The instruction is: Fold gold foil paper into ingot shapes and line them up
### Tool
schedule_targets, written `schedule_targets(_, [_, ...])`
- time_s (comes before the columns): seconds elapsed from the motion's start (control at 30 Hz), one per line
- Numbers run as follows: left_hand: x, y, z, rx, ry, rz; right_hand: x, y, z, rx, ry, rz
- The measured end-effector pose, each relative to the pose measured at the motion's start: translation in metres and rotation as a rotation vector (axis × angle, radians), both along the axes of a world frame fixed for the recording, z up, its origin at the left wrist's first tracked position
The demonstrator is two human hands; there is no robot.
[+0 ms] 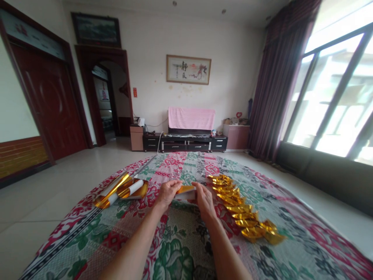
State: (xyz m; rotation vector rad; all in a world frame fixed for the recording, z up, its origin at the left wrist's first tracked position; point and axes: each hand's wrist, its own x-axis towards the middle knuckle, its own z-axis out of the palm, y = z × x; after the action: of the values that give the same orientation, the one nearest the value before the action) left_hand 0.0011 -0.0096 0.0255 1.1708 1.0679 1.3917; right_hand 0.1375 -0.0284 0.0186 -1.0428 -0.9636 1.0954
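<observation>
Between my two hands is a small sheet of gold foil paper, partly folded, its gold face up and its white back toward me. My left hand pinches its left end, and my right hand grips the right end. Both hands are just above the flowered cloth. To the right, several folded gold paper ingots lie in a long overlapping row. Curled loose sheets of gold foil paper with white backs rest on the cloth to the left.
The patterned cloth covers a round surface in front of me. Beyond it, a low black cabinet stands by the wall, with a pink cloth draped over something on it. A purple curtain hangs by the windows at right.
</observation>
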Motion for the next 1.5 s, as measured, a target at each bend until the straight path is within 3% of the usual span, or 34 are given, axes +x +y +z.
schedule_targets(0.13, [-0.005, -0.004, 0.006, -0.091, -0.099, 0.06, 0.002, 0.003, -0.007, 0.002, -0.005, -0.019])
schedule_targets(0.3, [-0.01, -0.001, 0.004, -0.17, -0.296, 0.029, -0.001, 0.005, -0.016, 0.237, -0.256, -0.081])
schedule_targets(0.47, [-0.012, 0.001, 0.001, -0.184, -0.216, -0.008, -0.006, 0.001, -0.013, 0.369, -0.374, 0.025])
schedule_targets(0.83, [-0.013, -0.004, 0.007, -0.247, 0.005, -0.055, -0.006, -0.003, -0.002, 0.288, -0.324, 0.031])
schedule_targets(0.97, [-0.012, -0.005, 0.011, -0.288, 0.186, 0.045, -0.006, -0.003, 0.001, 0.271, -0.189, -0.005])
schedule_targets(1.1, [-0.013, -0.004, 0.011, -0.197, 0.078, 0.091, -0.004, 0.001, -0.003, 0.204, -0.084, -0.08])
schedule_targets(1.2, [-0.014, -0.006, 0.01, -0.108, -0.054, -0.001, -0.004, 0.004, -0.006, 0.17, -0.03, -0.069])
schedule_targets(1.33, [-0.012, -0.008, 0.008, -0.025, -0.05, -0.194, -0.006, 0.001, -0.005, 0.17, -0.024, -0.02])
schedule_targets(1.5, [-0.005, -0.008, 0.006, 0.036, -0.147, -0.192, -0.008, -0.005, -0.001, 0.169, -0.027, 0.053])
